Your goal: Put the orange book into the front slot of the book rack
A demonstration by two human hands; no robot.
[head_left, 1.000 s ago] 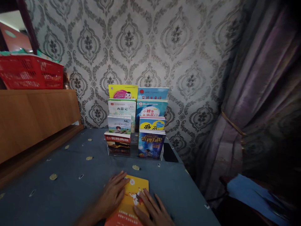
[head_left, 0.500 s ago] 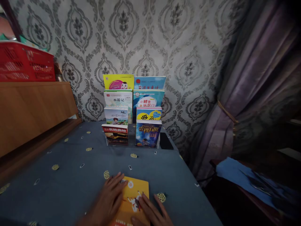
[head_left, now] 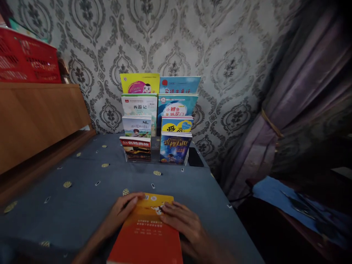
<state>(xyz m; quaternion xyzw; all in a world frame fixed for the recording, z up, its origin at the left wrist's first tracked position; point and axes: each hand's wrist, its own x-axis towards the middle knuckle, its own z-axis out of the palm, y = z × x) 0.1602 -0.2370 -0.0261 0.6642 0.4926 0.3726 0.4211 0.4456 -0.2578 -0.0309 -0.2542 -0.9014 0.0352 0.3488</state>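
Note:
A book [head_left: 154, 238] with a yellow-to-red cover is in front of me at the bottom middle. Its print appears upside down from where I look. My left hand [head_left: 122, 211] curls round the book's far left corner, fingers along the edge and thumb by the cover. Across the right side of the cover lies my right hand [head_left: 185, 223], its fingers bent over the upper part and covering some of the picture. The underside of the book is hidden.
Beyond my hands, a clear rack [head_left: 155, 161] holds two columns of books, among them a dark blue book [head_left: 175, 148]. A black phone-like slab [head_left: 195, 157] lies beside it. A red basket [head_left: 30, 58] tops the wooden cabinet [head_left: 41, 124]; blue cloth [head_left: 277, 194] lies at right.
More of the book has come into view, including its red lower part. My left hand has gone from spread over the cover to gripping its left edge. The view has dipped slightly.

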